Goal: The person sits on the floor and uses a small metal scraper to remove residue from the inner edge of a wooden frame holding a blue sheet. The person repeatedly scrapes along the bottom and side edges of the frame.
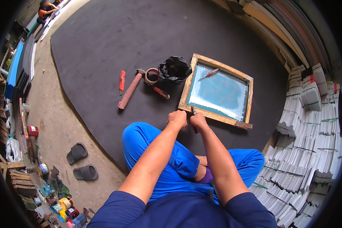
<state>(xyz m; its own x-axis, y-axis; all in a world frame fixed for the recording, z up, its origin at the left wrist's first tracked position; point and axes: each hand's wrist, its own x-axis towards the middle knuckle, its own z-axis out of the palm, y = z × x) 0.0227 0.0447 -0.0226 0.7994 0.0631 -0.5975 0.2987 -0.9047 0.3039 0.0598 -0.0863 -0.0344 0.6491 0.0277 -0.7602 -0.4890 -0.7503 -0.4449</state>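
Observation:
A wooden-framed printing screen (219, 114) with teal mesh and whitish smears lies flat in front of me, slightly to the right. My left hand (177, 119) is closed in a fist at the frame's near left corner; what its fingers hold is hidden. Close beside it, my right hand (198, 122) is closed around a thin dark tool (193, 110), whose tip meets the near rail of the frame. On the mesh rests a red and grey cutter knife (209, 74). Both forearms reach forward over my crossed legs.
Left of the screen are a black plastic bag (174, 69), a tape roll (152, 76), a hammer with wrapped handle (130, 90) and a red cutter (122, 82). Slippers (85, 172) lie beside the dark mat. Bundled white strips (288, 178) stack at right. Another person (45, 10) sits far left.

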